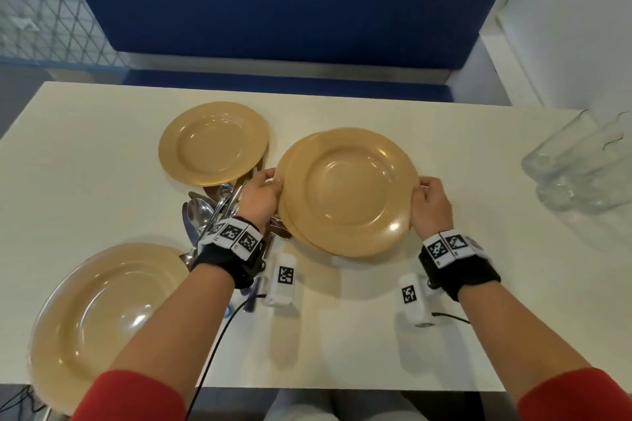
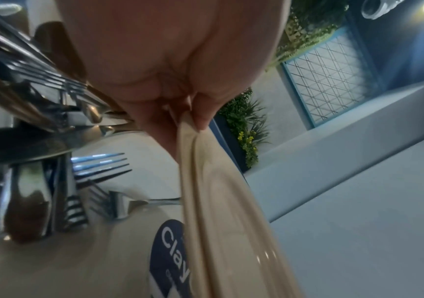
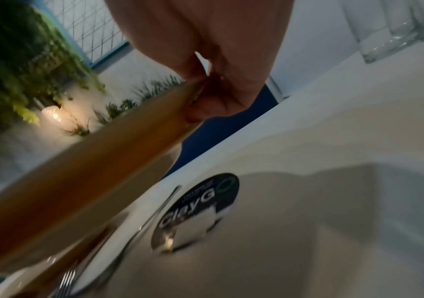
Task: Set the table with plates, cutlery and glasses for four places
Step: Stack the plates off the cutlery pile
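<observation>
Two tan plates (image 1: 349,191) lie stacked at the table's middle, the lower one peeking out at the left. My left hand (image 1: 273,181) pinches the stack's left rim and my right hand (image 1: 422,186) pinches the right rim. In the left wrist view, thumb and fingers of the left hand (image 2: 180,113) close on a doubled plate rim (image 2: 206,201). In the right wrist view, the right hand (image 3: 206,96) grips the plate edge (image 3: 91,161), which is tilted above the table. A third plate (image 1: 212,143) sits far left, a fourth plate (image 1: 102,311) near left.
A pile of spoons, forks and knives (image 1: 212,212) lies just left of my left wrist; the forks (image 2: 98,169) show close by. Several clear glasses (image 1: 581,161) stand at the right edge of the cream table (image 1: 85,147). A blue bench (image 1: 290,0) runs behind.
</observation>
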The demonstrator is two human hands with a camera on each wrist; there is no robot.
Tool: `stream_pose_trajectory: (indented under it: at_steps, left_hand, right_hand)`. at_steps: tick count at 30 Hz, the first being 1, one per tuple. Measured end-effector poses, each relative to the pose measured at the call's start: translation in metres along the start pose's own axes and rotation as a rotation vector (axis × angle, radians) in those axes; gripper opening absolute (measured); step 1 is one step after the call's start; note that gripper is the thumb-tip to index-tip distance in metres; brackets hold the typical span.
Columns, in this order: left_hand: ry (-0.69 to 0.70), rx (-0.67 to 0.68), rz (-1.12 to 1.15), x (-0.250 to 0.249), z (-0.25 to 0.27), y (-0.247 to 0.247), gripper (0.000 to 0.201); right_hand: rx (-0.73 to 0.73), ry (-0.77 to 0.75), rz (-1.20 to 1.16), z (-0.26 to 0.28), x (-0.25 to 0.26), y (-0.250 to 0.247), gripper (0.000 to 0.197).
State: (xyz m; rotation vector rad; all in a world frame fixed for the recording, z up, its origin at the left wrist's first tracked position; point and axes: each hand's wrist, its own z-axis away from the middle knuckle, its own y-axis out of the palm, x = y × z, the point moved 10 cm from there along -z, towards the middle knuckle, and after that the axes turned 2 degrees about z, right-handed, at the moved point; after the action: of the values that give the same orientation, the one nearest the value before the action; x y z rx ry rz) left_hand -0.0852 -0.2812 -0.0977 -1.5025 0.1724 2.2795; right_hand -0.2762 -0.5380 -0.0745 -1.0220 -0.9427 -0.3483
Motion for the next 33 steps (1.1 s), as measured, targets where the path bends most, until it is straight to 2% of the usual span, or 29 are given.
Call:
stream_pose_trajectory:
  at_steps: [4, 6, 8, 9, 11, 13, 16, 18, 21, 23, 26, 28, 30, 33]
  left_hand:
    - [-0.012, 0.013, 0.09, 0.004, 0.008, -0.001, 0.018]
    - [-0.021, 0.018, 0.121, 0.007, 0.012, -0.007, 0.016]
    - [-0.026, -0.002, 0.13, 0.01, 0.014, -0.02, 0.019]
    - [-0.039, 0.001, 0.143, 0.01, 0.016, -0.026, 0.021]
    - [-0.05, 0.024, 0.161, 0.01, 0.016, -0.047, 0.025]
    - [-0.014, 0.017, 0.088, 0.004, 0.013, -0.071, 0.027]
    - [0.105, -0.088, -0.307, -0.002, 0.001, -0.145, 0.026]
    - [0.108, -0.121, -0.658, 0.005, -0.004, -0.19, 0.033]
    - [0.035, -0.034, -1.178, 0.03, -0.006, -0.23, 0.049]
    - [-0.019, 0.088, -1.352, 0.051, -0.007, -0.244, 0.05]
    - [-0.051, 0.254, -1.287, 0.073, -0.006, -0.257, 0.04]
    - [-0.025, 0.304, -1.178, 0.069, -0.004, -0.262, 0.032]
    - [0.032, 0.307, -1.054, 0.053, -0.005, -0.27, 0.019]
    - [0.058, 0.253, -0.698, 0.027, -0.008, -0.287, 0.011]
  right_hand:
    - [0.055, -0.018, -0.01, 0.005, -0.002, 0.018, 0.034]
    - [0.14, 0.018, -0.094, 0.012, -0.002, 0.035, 0.044]
    - [0.157, 0.079, -0.162, 0.018, 0.001, 0.046, 0.051]
    - [0.147, 0.093, -0.181, 0.02, 0.004, 0.049, 0.05]
    - [0.144, 0.066, -0.192, 0.027, 0.016, 0.061, 0.036]
    - [0.147, 0.025, -0.212, 0.032, 0.028, 0.067, 0.024]
    - [0.137, -0.013, -0.272, 0.049, 0.049, 0.087, 0.026]
    - [0.13, -0.004, -0.317, 0.06, 0.06, 0.104, 0.025]
    - [0.108, 0.054, -0.356, 0.075, 0.062, 0.131, 0.015]
    - [0.101, 0.068, -0.335, 0.085, 0.062, 0.148, 0.007]
    - [0.101, 0.067, -0.31, 0.099, 0.065, 0.164, 0.016]
    - [0.096, 0.058, -0.307, 0.106, 0.07, 0.168, 0.016]
    - [0.089, 0.039, -0.317, 0.111, 0.076, 0.169, 0.015]
    - [0.088, 0.01, -0.352, 0.113, 0.09, 0.168, 0.018]
